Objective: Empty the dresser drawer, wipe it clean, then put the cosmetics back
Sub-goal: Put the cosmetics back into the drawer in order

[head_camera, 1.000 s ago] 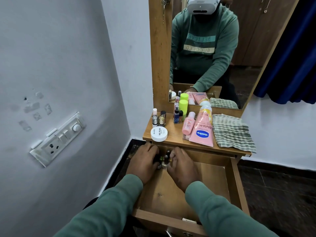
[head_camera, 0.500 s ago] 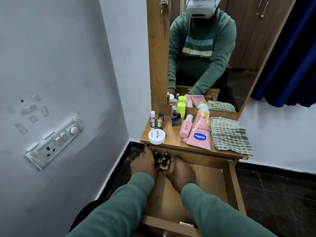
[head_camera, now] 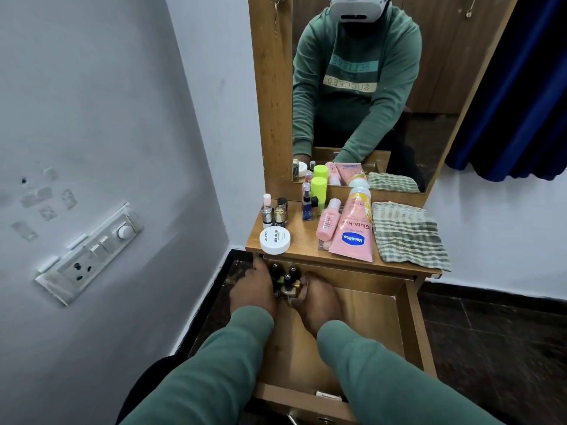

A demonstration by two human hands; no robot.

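The wooden drawer is pulled out below the dresser top. My left hand and my right hand cup a cluster of small nail polish bottles between them at the drawer's back left corner. Their dark caps stick up between my fingers. On the dresser top lie a pink Vaseline tube, a small pink bottle, a white nail polish remover tub, several little bottles, a blue spray bottle and a lime green bottle.
A folded green checked cloth lies on the right of the dresser top. A mirror stands behind it. A grey wall with a switch panel is close on the left. Dark floor lies to the right.
The view has shifted slightly. My hands stay pressed around the nail polish bottles at the drawer's back left, moved a little further back under the dresser edge.
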